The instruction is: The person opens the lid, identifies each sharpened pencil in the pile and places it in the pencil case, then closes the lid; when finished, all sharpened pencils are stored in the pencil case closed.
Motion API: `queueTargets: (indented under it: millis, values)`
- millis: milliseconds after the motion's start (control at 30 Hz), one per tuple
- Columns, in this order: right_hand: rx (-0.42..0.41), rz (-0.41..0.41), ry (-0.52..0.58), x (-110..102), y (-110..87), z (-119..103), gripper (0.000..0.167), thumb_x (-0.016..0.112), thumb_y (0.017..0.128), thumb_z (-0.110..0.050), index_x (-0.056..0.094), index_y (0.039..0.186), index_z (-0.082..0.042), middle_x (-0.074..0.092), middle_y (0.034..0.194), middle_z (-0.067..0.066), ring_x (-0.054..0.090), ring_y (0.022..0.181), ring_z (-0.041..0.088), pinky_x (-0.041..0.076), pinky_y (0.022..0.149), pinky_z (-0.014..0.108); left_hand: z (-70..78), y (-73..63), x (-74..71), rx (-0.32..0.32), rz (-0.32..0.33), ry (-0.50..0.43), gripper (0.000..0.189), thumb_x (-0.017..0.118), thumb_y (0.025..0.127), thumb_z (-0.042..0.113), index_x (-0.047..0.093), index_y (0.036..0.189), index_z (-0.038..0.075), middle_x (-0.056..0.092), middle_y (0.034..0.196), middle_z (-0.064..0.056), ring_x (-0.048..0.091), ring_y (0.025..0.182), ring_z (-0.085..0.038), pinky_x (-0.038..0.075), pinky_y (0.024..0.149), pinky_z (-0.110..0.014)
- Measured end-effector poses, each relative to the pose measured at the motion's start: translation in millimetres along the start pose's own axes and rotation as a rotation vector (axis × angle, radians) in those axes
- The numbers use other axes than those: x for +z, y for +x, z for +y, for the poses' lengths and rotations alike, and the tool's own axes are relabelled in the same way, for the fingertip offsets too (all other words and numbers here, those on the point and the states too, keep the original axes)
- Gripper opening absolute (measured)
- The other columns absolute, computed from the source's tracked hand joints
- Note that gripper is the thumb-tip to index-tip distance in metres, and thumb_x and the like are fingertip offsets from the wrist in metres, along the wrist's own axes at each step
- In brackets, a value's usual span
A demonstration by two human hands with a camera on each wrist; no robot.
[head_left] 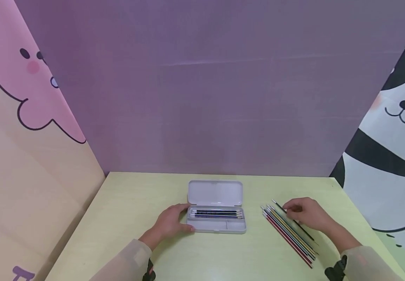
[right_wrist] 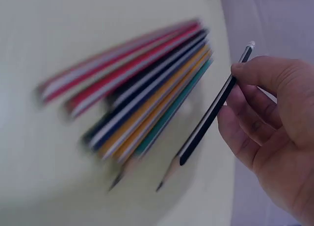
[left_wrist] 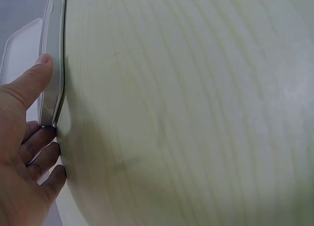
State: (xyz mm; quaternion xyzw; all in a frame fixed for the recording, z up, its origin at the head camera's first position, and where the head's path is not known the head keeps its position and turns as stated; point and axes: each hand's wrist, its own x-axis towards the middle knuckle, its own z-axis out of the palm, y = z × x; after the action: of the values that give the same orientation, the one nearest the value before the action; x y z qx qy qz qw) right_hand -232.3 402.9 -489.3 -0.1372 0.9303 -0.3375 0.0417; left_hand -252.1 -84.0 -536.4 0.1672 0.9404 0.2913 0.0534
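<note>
In the head view, a white pencil case lies on the table with its lid folded back. Several dark pencils lie in its rear compartment. My left hand grips the case's left end, thumb at the front corner and fingers behind. To the right, my right hand pinches a black pencil with a white stripe between thumb and fingers, near its eraser end. Its sharpened tip points toward the near side. Beside it lies a row of striped pencils, red, dark, yellow and green.
The pale wooden table meets a purple backdrop at its far edge. Side panels carry a pink cartoon animal on the left and a panda on the right. The case's front part is split by a small divider.
</note>
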Motion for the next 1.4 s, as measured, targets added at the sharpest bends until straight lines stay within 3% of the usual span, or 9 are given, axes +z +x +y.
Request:
queueTargets:
  millis: [333,533,667,1033,1400]
  values:
    - [-0.128,-0.039,-0.033,14,53.9,-86,0.019,0.072,0.093,-0.007,0.075,0.112,-0.006,0.074,0.094,0.0,0.066,0.086,0.014,0.057,0.065,0.026,-0.4,0.6,-1.6,0.006,-0.008,-0.006,0.09,0.09,0.075,0.046,0.053,0.149,0.011,0.057,0.149,-0.011,0.05,0.14,-0.036,0.042,0.116,-0.055]
    - [-0.239,-0.081,-0.029,35,81.9,-130,0.02,0.072,0.094,-0.004,0.076,0.113,-0.005,0.074,0.095,0.0,0.066,0.089,0.015,0.058,0.074,0.026,0.0,1.4,-2.1,-0.009,-0.017,-0.021,0.09,0.09,0.075,0.046,0.053,0.15,0.013,0.056,0.15,-0.009,0.049,0.141,-0.035,0.042,0.116,-0.054]
    - [-0.265,-0.115,-0.015,55,97.6,-150,0.02,0.072,0.094,-0.005,0.077,0.113,-0.009,0.074,0.095,-0.003,0.066,0.089,0.013,0.058,0.077,0.028,0.8,0.9,-3.1,-0.016,-0.02,-0.03,0.089,0.09,0.076,0.045,0.053,0.149,0.013,0.056,0.15,-0.009,0.05,0.141,-0.035,0.042,0.116,-0.053]
    - [-0.306,-0.185,0.014,106,120.6,-162,0.016,0.073,0.094,-0.007,0.078,0.108,-0.014,0.076,0.097,-0.003,0.067,0.086,0.008,0.057,0.08,0.027,1.6,0.1,-3.4,-0.01,-0.018,-0.007,0.086,0.089,0.077,0.044,0.054,0.149,0.011,0.058,0.149,-0.01,0.051,0.139,-0.034,0.043,0.116,-0.052]
    - [-0.308,-0.226,-0.007,131,121.4,-153,0.015,0.074,0.091,-0.002,0.08,0.1,-0.013,0.076,0.095,-0.004,0.065,0.084,0.008,0.056,0.077,0.025,2.3,-0.5,-4.9,-0.009,-0.02,-0.006,0.085,0.089,0.078,0.043,0.054,0.148,0.011,0.058,0.148,-0.01,0.052,0.139,-0.033,0.043,0.115,-0.051]
